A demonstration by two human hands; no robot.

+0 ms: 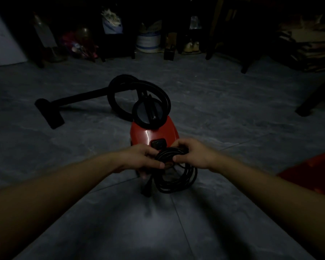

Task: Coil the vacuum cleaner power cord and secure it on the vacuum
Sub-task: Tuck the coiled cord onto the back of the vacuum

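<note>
A small red vacuum cleaner (154, 133) with a black round top and handle stands on the grey tiled floor at mid-frame. The black power cord (176, 177) is gathered into a coil of several loops that hangs in front of the vacuum's near side. My left hand (139, 158) grips the coil's top from the left, and a loose cord end (147, 186) dangles below it. My right hand (193, 153) holds the same top of the coil from the right. Both hands sit just in front of the vacuum's switch (159, 143).
The black hose (139, 87) loops behind the vacuum and runs left along a wand to a floor nozzle (49, 113). Dark furniture legs, a bucket (148, 42) and clutter line the far wall. A red object (311, 173) lies at the right edge.
</note>
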